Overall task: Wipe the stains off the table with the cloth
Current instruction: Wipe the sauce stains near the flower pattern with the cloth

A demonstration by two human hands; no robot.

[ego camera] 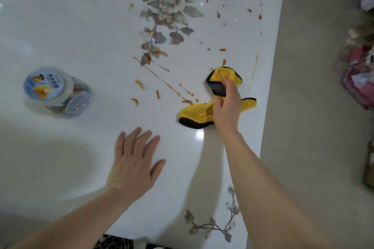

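At the near edge of the white glossy table [66, 26], a small floral motif [214, 222] is printed close to the right forearm. The left hand [134, 159] is laid flat on the bare surface, palm down, with fingers spread wide and nothing held. Just beyond it and to the right, the right hand [227, 105] is closed on a bunched yellow cloth with dark trim [195, 114]; the fabric is gathered under the fingers, one lobe spreading on the table toward the left hand, another folded up beyond the knuckles, and a narrow tail lying toward the table's right edge. The cloth is thus located on the right half of the table, touching the surface, at the near end of the soiled area. Orange-red stains [162, 81] are seen as long thin streaks, short smears and scattered droplets, running from just beside the cloth away toward the far right corner. Well apart to the left, a clear plastic jar with a blue-and-white printed lid [57, 92] is standing on the table, its contents not legible. Farther off, a large grey-brown floral print [172, 4] is crossed by some of the streaks. Beyond the right edge, a beige floor [309, 66] and blurred pink objects [358, 75] are visible.
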